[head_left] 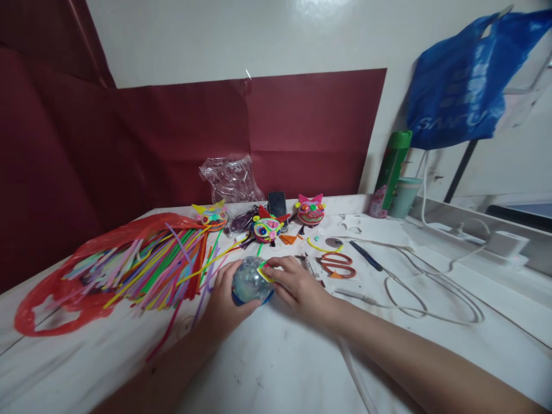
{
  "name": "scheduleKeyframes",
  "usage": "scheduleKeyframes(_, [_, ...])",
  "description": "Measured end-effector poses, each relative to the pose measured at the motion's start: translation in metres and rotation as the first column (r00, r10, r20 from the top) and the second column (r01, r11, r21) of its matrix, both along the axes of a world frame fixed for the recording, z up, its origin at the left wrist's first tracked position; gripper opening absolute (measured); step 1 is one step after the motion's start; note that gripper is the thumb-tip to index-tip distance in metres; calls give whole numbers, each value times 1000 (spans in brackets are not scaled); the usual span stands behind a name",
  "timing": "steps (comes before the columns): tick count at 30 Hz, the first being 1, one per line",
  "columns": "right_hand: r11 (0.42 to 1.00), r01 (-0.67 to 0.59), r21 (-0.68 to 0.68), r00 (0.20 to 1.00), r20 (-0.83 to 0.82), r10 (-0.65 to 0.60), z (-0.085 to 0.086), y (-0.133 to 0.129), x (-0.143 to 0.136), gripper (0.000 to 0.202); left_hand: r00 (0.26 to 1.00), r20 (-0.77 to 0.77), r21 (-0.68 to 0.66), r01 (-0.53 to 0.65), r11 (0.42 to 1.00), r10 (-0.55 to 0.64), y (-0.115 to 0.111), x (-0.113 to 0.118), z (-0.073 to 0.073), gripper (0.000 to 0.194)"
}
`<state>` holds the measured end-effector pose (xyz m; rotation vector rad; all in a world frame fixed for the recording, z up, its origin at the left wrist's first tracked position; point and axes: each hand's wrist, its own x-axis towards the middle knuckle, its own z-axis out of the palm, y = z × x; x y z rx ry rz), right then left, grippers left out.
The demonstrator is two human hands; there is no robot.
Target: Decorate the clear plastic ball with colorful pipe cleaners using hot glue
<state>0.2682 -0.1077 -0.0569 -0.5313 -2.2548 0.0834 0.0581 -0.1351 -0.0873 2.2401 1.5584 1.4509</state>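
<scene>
A shiny, see-through ball [249, 280] with a blue lower rim rests on the white tabletop, low in the middle of the view. Wrapped round its left side, my left hand [226, 296] grips it. My right hand [297, 284] pinches a small yellow-green piece [266, 272] against the ball's upper right surface. Just behind stand three colourful animal-face ornaments: one with red ears [267, 227], one with pink ears [310, 211] and one with yellow ears [211, 215]. Orange-handled scissors [338, 264] lie right of my right hand.
Many pipe cleaners [159, 267] spill from a red plastic bag [52, 322] on the left. A phone [277, 203] and clear wrapping [230, 178] are at the back. On the right lie a dark-handled tool [365, 256], cables [470, 307], a green can [392, 172] and a cup [405, 196].
</scene>
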Motion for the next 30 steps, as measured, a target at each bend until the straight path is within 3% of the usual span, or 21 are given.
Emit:
scheduleKeyframes(22, [977,72,202,973,201,-114,2,-4,3,32,993,-118,80,7,997,3,-2,2,0,76])
scheduleKeyframes(30, [976,72,207,971,210,-116,3,-5,2,33,993,-121,77,5,997,4,-2,2,0,77])
